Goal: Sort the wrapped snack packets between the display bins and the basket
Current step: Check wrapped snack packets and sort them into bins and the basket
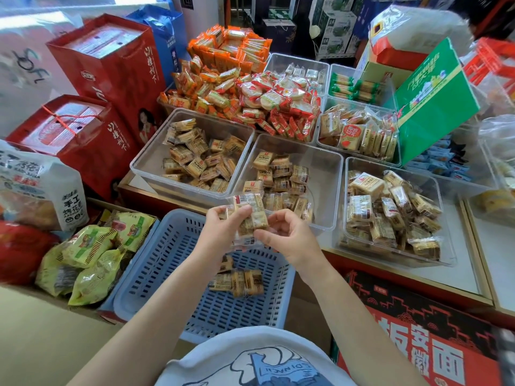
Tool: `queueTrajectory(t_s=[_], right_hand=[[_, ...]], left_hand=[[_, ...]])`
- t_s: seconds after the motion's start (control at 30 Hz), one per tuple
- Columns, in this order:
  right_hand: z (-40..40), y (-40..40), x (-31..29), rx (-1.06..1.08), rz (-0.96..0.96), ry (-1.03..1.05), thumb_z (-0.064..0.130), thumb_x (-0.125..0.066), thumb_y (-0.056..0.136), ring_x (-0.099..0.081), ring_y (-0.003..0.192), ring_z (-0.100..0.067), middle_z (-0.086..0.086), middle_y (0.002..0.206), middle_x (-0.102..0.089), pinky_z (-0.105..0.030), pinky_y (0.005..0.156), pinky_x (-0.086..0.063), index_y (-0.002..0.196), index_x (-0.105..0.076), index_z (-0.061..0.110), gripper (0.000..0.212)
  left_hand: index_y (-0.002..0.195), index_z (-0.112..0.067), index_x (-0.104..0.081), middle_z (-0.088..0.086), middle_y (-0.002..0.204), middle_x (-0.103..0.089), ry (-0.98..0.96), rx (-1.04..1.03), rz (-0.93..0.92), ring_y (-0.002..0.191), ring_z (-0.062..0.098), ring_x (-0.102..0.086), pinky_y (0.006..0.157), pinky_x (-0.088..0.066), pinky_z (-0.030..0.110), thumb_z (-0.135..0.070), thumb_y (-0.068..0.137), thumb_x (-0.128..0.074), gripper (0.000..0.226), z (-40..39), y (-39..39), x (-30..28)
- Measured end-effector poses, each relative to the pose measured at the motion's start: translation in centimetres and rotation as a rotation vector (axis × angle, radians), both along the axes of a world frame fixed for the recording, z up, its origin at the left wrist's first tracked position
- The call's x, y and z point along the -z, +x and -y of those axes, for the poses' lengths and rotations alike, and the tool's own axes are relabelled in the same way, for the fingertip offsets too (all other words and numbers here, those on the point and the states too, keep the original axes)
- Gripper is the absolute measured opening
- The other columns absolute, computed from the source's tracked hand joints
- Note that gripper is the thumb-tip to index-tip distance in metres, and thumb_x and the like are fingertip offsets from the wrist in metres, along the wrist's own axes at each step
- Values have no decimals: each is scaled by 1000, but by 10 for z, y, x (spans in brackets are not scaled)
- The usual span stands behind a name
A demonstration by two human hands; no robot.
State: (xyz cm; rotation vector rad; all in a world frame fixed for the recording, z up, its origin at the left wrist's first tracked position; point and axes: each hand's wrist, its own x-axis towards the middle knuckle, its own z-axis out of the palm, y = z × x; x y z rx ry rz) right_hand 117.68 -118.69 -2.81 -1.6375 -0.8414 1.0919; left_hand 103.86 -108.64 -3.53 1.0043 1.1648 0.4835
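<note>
Over the blue slotted basket (172,274), my left hand (220,232) grips a small stack of clear-wrapped tan snack packets (249,215). My right hand (287,238) pinches the lower right edge of the same stack. A few more tan packets (239,281) lie on the basket floor below. Behind the hands stand clear display bins holding similar tan packets: a left bin (147,160), a middle bin (326,185) and a right bin (443,213).
Farther bins hold orange and red packets (250,101), white packets (303,73) and green-ended ones (354,89). Red gift boxes (111,68) stand left, yellow-green bags (92,254) lie beside the basket, and a green carton (434,101) leans at right.
</note>
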Motion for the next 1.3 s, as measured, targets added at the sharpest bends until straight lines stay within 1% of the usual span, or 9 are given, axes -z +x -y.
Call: queueTrajectory(t_s=[0.1, 0.27, 0.43, 0.6, 0.67, 0.83, 1.0, 1.13, 1.3], right_hand=[[-1, -2, 0, 26, 48, 56, 18, -84, 82, -55, 72, -7, 2, 78, -57, -23, 72, -51, 88, -59, 14, 26], [0, 3, -1, 101, -30, 75, 10, -77, 88, -64, 63, -9, 5, 69, -70, -23, 63, -53, 86, -66, 12, 12], [1, 9, -12, 157, -24, 132, 13, -75, 89, -67, 73, -15, -4, 79, -72, -28, 70, -56, 89, -70, 14, 6], [-2, 15, -19, 187, 211, 139, 21, -79, 88, -63, 115, -16, 11, 118, -64, -33, 95, -53, 79, -70, 29, 14], [-3, 16, -22, 166, 169, 128, 17, -74, 92, -66, 110, -13, 11, 115, -69, -34, 97, -54, 86, -69, 18, 8], [-5, 18, -28, 116, 76, 61, 8, -57, 102, -61, 69, -4, -13, 84, -64, -20, 62, -52, 87, -59, 2, 16], [-15, 4, -17, 75, -75, -76, 12, -54, 104, -63, 68, -19, -7, 75, -63, -35, 60, -52, 84, -58, 8, 21], [-20, -5, -10, 87, -91, -82, 22, -58, 103, -70, 80, -23, -20, 98, -70, -31, 58, -55, 95, -60, 9, 16], [-15, -2, -10, -34, -18, -11, 30, -74, 92, -69, 91, -19, -8, 102, -70, -29, 64, -55, 105, -64, 31, 16]], left_hand=[[143, -18, -37, 14, 122, -66, -32, -36, 12, 98, 28, -73, 57, -58, 31, -52, 83, -78, 80, 4, 3, 2], [135, -25, -37, 8, 114, -69, -48, -51, 61, 71, 15, -75, 58, -57, 31, -49, 96, -62, 52, 6, 0, 6], [131, -24, -41, 11, 111, -72, -90, -62, 210, 81, 23, -76, 58, -60, 34, -19, 106, -53, 29, 3, -10, 13], [135, -30, -39, 5, 121, -70, 13, -50, 185, 104, 26, -72, 77, -62, 43, -14, 106, -53, 36, -2, -17, 23], [129, -32, -43, 5, 117, -70, 43, -55, 188, 100, 23, -71, 71, -61, 34, -12, 105, -53, 33, -3, -21, 21], [119, -32, -46, 11, 110, -73, 83, -29, 225, 87, 21, -72, 69, -61, 32, -20, 98, -65, 31, -5, -31, 14], [131, -35, -41, 5, 113, -74, 136, 214, 189, 101, 19, -72, 81, -60, 34, -45, 68, -89, 79, 0, -27, 12], [129, -34, -44, 1, 109, -76, 193, 222, 166, 100, 20, -73, 80, -63, 42, -28, 70, -92, 77, 8, -20, 14], [130, -30, -45, 4, 107, -76, 167, 214, 213, 99, 26, -74, 77, -63, 47, -28, 67, -93, 79, 5, -27, 11]])
